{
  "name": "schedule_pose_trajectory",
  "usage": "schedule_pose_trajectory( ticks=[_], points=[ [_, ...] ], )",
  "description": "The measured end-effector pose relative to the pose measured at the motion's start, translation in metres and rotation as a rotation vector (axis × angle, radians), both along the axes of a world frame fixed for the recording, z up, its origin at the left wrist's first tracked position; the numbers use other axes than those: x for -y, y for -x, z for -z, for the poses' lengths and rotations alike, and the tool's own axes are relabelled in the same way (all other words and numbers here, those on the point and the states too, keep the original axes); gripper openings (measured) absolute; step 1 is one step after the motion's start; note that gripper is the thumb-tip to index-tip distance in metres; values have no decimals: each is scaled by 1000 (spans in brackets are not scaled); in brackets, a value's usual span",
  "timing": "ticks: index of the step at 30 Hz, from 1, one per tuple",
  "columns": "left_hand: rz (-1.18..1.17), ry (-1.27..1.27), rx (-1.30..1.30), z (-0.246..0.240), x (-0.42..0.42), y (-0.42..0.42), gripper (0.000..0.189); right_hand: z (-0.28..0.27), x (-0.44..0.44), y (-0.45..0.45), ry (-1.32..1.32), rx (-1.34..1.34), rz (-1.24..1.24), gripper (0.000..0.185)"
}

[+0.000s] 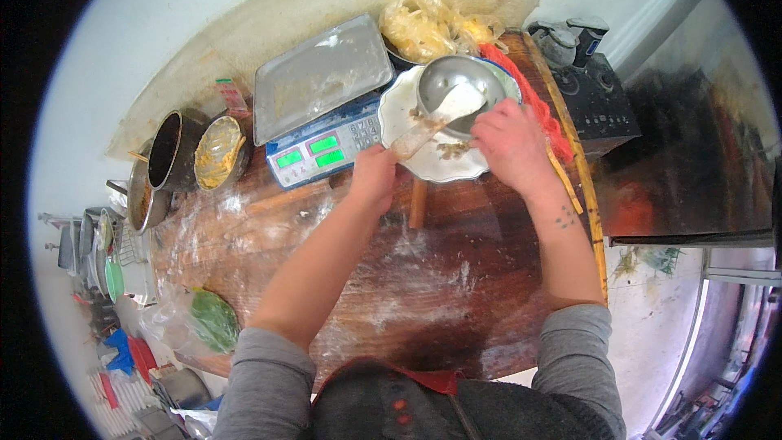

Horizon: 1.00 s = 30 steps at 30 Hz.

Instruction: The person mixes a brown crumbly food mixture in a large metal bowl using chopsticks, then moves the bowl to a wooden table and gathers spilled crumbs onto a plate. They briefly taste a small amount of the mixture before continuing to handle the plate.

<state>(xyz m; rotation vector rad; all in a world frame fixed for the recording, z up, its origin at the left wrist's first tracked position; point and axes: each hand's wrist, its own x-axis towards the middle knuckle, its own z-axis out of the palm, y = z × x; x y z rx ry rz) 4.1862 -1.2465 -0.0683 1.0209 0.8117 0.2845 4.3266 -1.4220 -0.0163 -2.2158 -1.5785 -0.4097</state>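
Note:
My left hand grips the handle of a spatula, whose pale, broad end rests over a steel bowl. The bowl stands on a white scalloped plate, where small brown crumbs of food lie. My right hand is at the right side of the plate, beside the bowl, its fingers bent; whether they hold anything cannot be seen. Just left of the plate is a digital scale with a grey metal tray and lit green displays.
Pots and a bowl with yellow residue stand at the left. Behind the plate are plastic bags, with a red cloth to its right. Bagged green leaves lie at the near left of the floury wooden table.

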Motion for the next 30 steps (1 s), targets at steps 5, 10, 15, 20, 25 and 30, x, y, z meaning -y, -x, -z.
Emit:
schedule_pose_trajectory(
  ticks=[5,10,15,20,25,30],
  points=[
    [66,-90,-113,-2,-6,39,19,-17,3,-29,46,60,111,14],
    [38,-53,-188,-4,-1,105,21,18,-16,-56,229,37,222,14],
    [-19,-57,-196,-13,7,181,25,50,-29,-33,253,34,255,16],
    [-207,-74,-106,-31,21,251,23,4,-33,80,-15,-235,-2,14],
    [-280,-96,-84,-48,32,325,24,-34,-49,217,217,-132,-403,15],
    [-405,-99,-104,-56,36,413,22,-46,-72,321,425,-54,-604,23]
  ],
)
